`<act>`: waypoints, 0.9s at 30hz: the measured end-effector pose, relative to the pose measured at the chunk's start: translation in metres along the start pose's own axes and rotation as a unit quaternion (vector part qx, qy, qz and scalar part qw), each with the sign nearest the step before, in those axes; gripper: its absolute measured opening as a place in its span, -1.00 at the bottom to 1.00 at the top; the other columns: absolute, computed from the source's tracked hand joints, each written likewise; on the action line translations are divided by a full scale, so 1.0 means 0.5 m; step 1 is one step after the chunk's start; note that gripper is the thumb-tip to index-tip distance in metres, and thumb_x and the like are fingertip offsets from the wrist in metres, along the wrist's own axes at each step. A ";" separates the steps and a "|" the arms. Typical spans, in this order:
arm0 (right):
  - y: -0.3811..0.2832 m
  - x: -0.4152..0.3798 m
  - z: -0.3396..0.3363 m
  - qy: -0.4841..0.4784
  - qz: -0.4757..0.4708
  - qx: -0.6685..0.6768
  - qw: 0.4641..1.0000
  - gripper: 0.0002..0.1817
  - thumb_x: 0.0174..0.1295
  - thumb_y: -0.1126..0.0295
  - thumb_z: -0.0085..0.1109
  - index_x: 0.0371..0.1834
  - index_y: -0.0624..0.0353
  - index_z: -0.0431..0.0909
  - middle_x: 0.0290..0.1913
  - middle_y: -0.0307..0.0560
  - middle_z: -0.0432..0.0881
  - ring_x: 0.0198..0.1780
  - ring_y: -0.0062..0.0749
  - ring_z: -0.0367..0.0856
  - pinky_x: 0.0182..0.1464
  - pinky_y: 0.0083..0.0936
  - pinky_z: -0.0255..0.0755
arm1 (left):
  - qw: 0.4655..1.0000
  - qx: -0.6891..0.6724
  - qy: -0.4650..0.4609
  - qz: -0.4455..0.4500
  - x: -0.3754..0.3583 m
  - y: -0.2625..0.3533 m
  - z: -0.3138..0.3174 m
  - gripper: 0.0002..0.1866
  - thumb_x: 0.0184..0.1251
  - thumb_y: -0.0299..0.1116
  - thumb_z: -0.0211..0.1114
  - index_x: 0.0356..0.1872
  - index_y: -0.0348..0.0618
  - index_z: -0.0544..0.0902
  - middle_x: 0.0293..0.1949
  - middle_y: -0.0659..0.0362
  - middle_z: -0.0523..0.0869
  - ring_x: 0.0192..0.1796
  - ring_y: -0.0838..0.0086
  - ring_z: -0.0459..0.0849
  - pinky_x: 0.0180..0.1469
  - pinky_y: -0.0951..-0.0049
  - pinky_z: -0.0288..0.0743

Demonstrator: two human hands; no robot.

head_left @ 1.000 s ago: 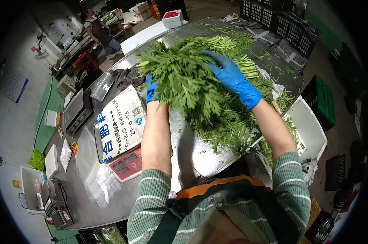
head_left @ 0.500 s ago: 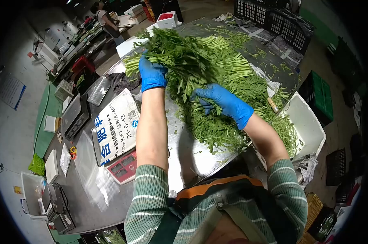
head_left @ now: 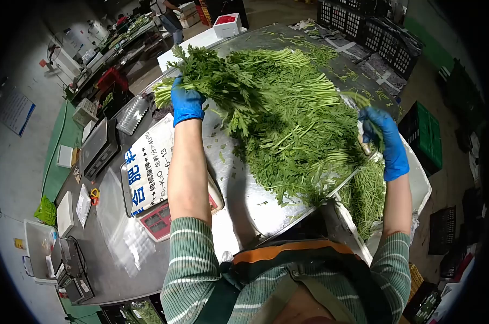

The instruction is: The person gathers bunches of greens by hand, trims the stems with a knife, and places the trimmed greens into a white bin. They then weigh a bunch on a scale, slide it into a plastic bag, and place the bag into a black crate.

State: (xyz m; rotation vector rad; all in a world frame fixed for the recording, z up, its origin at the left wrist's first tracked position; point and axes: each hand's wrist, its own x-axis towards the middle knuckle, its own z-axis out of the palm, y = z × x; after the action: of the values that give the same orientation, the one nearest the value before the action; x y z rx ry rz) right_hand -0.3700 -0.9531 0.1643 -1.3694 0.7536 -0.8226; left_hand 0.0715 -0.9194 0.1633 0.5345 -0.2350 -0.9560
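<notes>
My left hand (head_left: 187, 102), in a blue glove, is wrapped round a bunch of leafy greens (head_left: 223, 81). Its pale stem ends point left and the feathery leaves hang to the right. My right hand (head_left: 386, 141), also gloved in blue, is above the white bin (head_left: 420, 171) at the table's right edge. Its fingers are curled round a few sprigs of greens (head_left: 358, 99), blurred by motion and partly hidden. Between my hands a wide heap of the same greens (head_left: 309, 135) covers the metal tabletop (head_left: 244, 189). Loose stems and trimmings (head_left: 366, 202) lie in the bin.
Left of the heap stands a red scale (head_left: 157, 220) with a printed white sack (head_left: 150, 170) on its pan. Clear plastic bags (head_left: 123, 232) lie beside it. Black crates (head_left: 358, 24) line the far edge; a green crate (head_left: 423, 135) stands right. Another person (head_left: 169, 19) stands beyond.
My right hand has moved right from the heap to above the bin, with sprigs of greens. My left hand, still round its bunch, has shifted slightly left.
</notes>
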 end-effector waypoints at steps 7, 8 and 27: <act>-0.100 0.097 0.102 0.081 -0.140 -0.334 0.928 -0.57 0.18 0.08 -0.03 -0.16 0.25 0.50 -0.53 -0.18 0.52 -0.54 -0.52 0.42 -0.47 -0.57 0.31 | 0.965 0.213 -0.133 -0.071 -0.058 -0.105 -0.017 -0.67 0.19 -0.29 0.04 -0.07 -0.24 0.50 -0.10 0.08 0.58 -0.12 0.33 0.59 -0.07 0.28 0.50; -0.079 0.122 0.119 0.055 -0.154 -0.414 0.895 -0.59 0.19 0.08 -0.04 -0.19 0.23 0.52 -0.55 -0.13 0.53 -0.54 -0.45 0.44 -0.45 -0.51 0.34 | 0.950 0.233 -0.205 -0.028 -0.108 -0.137 0.001 -0.67 0.17 -0.29 0.05 -0.07 -0.24 0.50 -0.12 0.08 0.59 -0.15 0.33 0.60 -0.10 0.29 0.53; 0.007 0.065 0.229 -0.020 -0.106 -0.121 0.987 -0.20 -0.21 0.35 0.41 0.17 0.25 0.21 0.05 -0.05 0.42 0.04 -0.39 0.38 0.08 -0.50 0.27 | 0.739 0.536 -0.355 0.201 -0.244 -0.314 0.097 -0.46 -0.07 -0.33 0.25 0.00 -0.33 0.36 -0.27 -0.08 0.60 -0.26 0.22 0.61 -0.23 0.35 0.47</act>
State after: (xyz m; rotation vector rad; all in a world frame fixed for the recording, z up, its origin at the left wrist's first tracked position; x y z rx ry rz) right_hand -0.2554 -0.9210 0.1687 -1.7004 0.7006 -0.8884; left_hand -0.1294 -0.9068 0.1262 1.0887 -1.6070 -0.4634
